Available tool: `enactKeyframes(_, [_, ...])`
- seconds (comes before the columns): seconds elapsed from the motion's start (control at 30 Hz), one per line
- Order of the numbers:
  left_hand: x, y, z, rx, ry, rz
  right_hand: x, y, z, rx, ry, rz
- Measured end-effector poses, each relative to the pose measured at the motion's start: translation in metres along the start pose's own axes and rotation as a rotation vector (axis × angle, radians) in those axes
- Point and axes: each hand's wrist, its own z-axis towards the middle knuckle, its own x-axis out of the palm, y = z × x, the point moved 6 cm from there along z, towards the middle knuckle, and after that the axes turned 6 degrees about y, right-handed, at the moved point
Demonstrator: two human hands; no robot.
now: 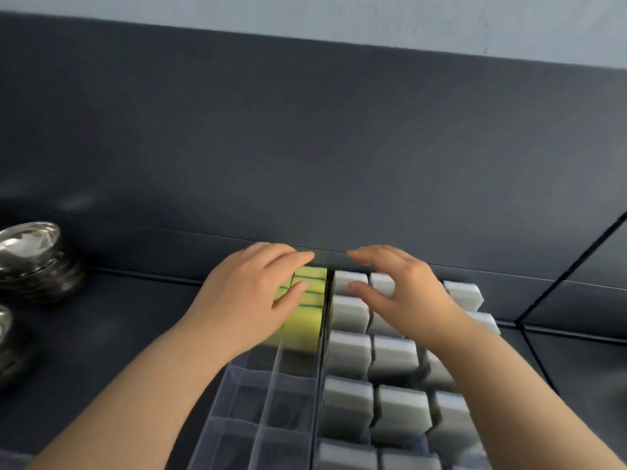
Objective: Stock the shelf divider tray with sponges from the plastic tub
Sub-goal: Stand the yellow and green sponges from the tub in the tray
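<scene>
A clear plastic divider tray [271,395] lies on the dark shelf in front of me. Several yellow sponges with green backs [307,301] stand in its far compartments. My left hand [251,293] lies over them, fingers straight, touching their tops. To the right of the tray, several grey-white sponges [349,354] stand in rows. My right hand [403,293] hovers above the far grey ones, fingers spread and relaxed, holding nothing. The near tray compartments hold nothing. No plastic tub is in view.
A stack of shiny metal bowls [32,252] stands at the far left, with another metal piece [5,330] below it at the frame edge. The dark back panel [305,147] rises just behind the tray. A seam [570,266] runs diagonally at the right.
</scene>
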Motion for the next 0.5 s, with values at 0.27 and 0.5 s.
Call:
enactKeyframes(0.27, [-0.054,-0.031,-0.041,-0.037,-0.139,0.031,-0.054,0.031,-0.06,-0.001,-0.224,0.091])
enactKeyframes(0.5, [-0.076,-0.056,-0.069,0.099,-0.179,-0.071,-0.069,0.074,-0.132,0.097,-0.381,0.06])
